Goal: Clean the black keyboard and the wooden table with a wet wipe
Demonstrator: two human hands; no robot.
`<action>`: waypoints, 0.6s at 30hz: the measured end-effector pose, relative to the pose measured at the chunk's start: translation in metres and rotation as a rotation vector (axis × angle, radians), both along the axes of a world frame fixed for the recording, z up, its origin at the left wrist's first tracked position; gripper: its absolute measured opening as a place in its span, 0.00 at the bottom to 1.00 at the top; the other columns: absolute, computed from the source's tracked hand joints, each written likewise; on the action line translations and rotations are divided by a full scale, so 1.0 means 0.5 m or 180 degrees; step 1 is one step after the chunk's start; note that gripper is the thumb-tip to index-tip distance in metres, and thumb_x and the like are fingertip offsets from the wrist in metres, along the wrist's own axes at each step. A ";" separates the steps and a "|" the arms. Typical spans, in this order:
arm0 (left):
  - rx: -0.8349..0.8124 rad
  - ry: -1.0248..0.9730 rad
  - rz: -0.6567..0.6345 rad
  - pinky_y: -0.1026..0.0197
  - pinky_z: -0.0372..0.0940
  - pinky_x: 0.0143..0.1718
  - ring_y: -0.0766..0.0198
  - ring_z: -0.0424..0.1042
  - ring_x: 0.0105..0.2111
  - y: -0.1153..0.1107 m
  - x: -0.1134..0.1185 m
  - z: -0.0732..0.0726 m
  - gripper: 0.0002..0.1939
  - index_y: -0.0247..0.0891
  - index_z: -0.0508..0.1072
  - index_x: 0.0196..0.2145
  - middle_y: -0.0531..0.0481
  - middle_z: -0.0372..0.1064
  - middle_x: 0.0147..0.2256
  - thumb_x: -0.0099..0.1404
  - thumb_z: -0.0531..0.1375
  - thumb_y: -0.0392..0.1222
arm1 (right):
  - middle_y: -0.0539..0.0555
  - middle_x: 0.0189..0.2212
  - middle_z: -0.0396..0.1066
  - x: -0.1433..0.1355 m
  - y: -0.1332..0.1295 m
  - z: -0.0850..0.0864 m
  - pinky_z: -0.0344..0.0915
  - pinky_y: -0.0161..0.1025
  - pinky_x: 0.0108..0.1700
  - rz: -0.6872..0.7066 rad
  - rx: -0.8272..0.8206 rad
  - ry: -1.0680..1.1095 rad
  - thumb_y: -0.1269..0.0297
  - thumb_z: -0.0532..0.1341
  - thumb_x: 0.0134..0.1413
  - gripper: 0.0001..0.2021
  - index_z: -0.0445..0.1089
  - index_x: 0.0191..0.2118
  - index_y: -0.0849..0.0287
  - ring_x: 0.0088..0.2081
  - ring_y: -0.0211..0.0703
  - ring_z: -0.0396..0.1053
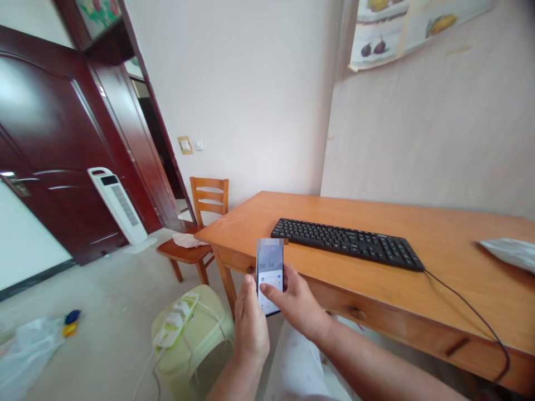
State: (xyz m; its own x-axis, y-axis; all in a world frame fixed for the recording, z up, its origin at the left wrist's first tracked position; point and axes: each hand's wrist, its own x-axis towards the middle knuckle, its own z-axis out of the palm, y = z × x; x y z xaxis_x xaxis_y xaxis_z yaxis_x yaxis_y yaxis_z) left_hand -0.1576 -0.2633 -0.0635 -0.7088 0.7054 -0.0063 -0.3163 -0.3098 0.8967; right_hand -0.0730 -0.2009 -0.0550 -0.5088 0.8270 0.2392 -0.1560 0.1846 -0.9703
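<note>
A phone [271, 267] with a lit screen showing 00:54 is held upright in front of the table's near edge. Around its left side and lower edge is my left hand [251, 323], closed on it. My right hand [298, 298] grips the right side, and its thumb lies over the screen. Just beyond the phone, a black keyboard [346, 242] rests on the wooden table [376, 209], its cable trailing off the right side. The fingers behind the phone are hidden.
Left of the table stands a wooden chair [179, 253] with a cloth on it. A green stool [209, 328] holds a power strip [178, 320] with cables. A white tower fan [121, 206] is by the door. A silvery packet [510, 252] lies at the table's right.
</note>
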 end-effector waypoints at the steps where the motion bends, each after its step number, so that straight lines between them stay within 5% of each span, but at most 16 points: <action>1: 0.0002 0.0014 0.0006 0.53 0.67 0.54 0.49 0.72 0.54 0.000 -0.001 -0.002 0.31 0.33 0.77 0.50 0.38 0.75 0.50 0.64 0.57 0.64 | 0.57 0.43 0.77 0.000 0.000 0.001 0.70 0.47 0.47 -0.0028 0.0020 -0.0026 0.57 0.69 0.50 0.22 0.68 0.50 0.57 0.44 0.51 0.75; 18: 0.0212 -0.0754 -0.0155 0.55 0.72 0.44 0.52 0.78 0.42 0.002 -0.002 0.027 0.24 0.32 0.77 0.48 0.41 0.79 0.41 0.60 0.65 0.52 | 0.56 0.42 0.76 0.007 0.007 -0.001 0.70 0.46 0.44 0.0194 -0.0113 0.0062 0.61 0.66 0.53 0.17 0.68 0.48 0.57 0.43 0.49 0.74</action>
State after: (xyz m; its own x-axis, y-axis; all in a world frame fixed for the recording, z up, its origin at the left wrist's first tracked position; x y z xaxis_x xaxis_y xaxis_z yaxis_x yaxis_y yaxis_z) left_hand -0.1586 -0.2623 -0.0499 -0.6583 0.7431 -0.1206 -0.5313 -0.3450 0.7737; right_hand -0.0693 -0.1975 -0.0557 -0.5539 0.8028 0.2205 -0.1848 0.1397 -0.9728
